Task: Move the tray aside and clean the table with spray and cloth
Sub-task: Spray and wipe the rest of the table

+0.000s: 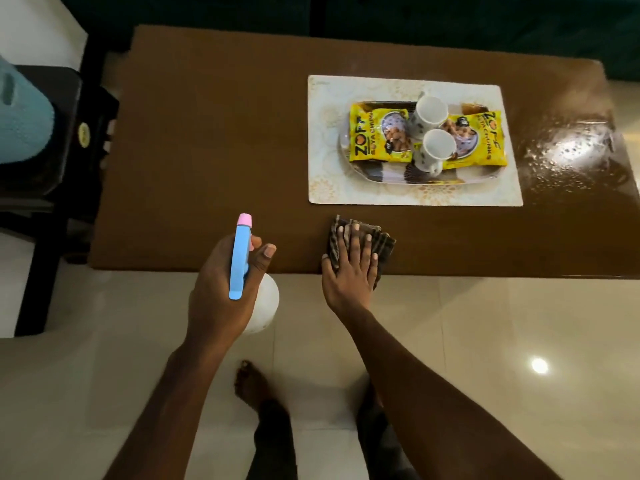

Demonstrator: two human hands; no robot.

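My left grip (221,282) is curled round the neck of the spray bottle (239,258). The thumb is up beside the blue head, the pink nozzle points out over the worktop (207,150), and the white body hangs below my palm, just off the near edge. My right grip (349,271) is spread flat with straight fingers, pressing the folded checked cloth (382,242) onto the worktop at its near edge, just beside the bottle. Beyond the cloth and a little to the right, apart from both grips, the tray (363,171) sits on a pale placemat (322,133). It carries two white cups (431,112) and two yellow snack packets (367,133). Past the placemat's right edge, the worktop shines with a wet patch (571,147).
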